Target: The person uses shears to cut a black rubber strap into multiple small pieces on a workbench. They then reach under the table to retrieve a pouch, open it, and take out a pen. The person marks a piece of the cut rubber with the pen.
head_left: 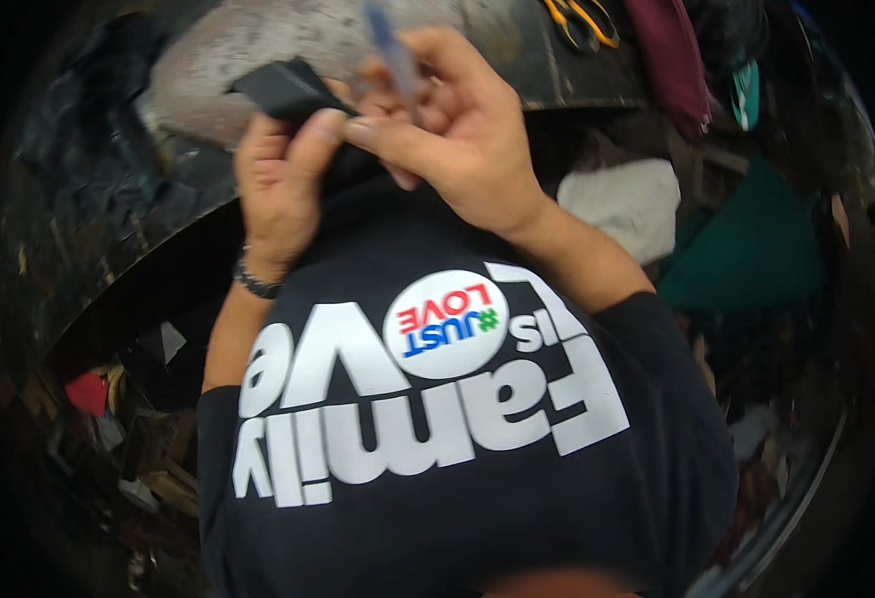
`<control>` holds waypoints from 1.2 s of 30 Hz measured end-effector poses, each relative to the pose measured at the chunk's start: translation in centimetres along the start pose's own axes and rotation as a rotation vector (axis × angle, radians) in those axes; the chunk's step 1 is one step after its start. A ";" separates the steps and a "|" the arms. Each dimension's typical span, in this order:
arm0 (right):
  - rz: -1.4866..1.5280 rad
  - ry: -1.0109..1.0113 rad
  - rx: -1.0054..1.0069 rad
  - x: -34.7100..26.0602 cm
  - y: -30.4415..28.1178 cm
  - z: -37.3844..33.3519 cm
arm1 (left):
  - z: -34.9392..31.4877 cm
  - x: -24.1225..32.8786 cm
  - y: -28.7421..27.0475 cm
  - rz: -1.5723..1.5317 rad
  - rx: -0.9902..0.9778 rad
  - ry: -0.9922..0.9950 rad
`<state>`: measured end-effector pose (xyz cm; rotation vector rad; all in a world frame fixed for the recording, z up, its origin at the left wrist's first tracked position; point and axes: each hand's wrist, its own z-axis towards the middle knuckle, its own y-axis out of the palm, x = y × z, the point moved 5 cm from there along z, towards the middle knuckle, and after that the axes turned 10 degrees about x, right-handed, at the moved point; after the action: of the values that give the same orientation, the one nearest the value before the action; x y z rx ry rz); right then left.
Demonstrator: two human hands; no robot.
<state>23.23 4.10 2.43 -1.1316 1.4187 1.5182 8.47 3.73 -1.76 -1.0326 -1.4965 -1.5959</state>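
Between my two hands is a small folded piece of black material [293,90], perhaps leather or cloth. My left hand [283,174] pinches its lower edge between thumb and fingers. My right hand [457,125] meets it there, thumb and fingertip closed on the same edge. A blue pen-like tool [393,60], blurred, stands up out of my right hand, tucked among the fingers. What lies right under the fingertips is too small to make out.
Behind my hands lies a pale speckled slab [208,75] on a dark worktable [109,239]. Orange-handled scissors [585,25] rest at the far edge. Maroon cloth [672,65] hangs at the right, above white cloth [622,204] and green cloth [756,244]. Scraps [163,458] lie lower left.
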 end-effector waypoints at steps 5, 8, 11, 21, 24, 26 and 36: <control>-0.268 0.104 -0.057 -2.8 -4.7 -1.8 | 0.4 1.0 -0.3 -0.024 0.062 -0.012; -0.517 0.346 -0.006 -3.1 -10.3 -3.8 | 1.1 1.9 -0.3 -0.144 0.011 -0.020; -0.654 0.547 0.131 -0.5 -16.2 -7.1 | 1.2 1.9 -0.3 -0.088 0.005 -0.042; -0.503 0.963 0.301 12.1 -26.2 -18.4 | 0.9 0.0 2.7 0.036 -0.021 -0.097; -0.428 0.994 0.295 13.0 -26.5 -19.4 | 1.3 -0.2 3.5 0.012 -0.055 -0.109; -0.423 1.029 0.296 13.1 -26.6 -19.9 | 1.4 -0.5 3.7 0.046 -0.067 -0.122; -0.333 1.004 0.266 13.1 -26.4 -20.1 | 1.1 -0.9 4.6 0.047 -0.100 -0.172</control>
<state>45.96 -13.84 -18.39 -1.9540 1.8380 0.4627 13.10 4.39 -0.56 -1.2799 -1.5048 -1.5957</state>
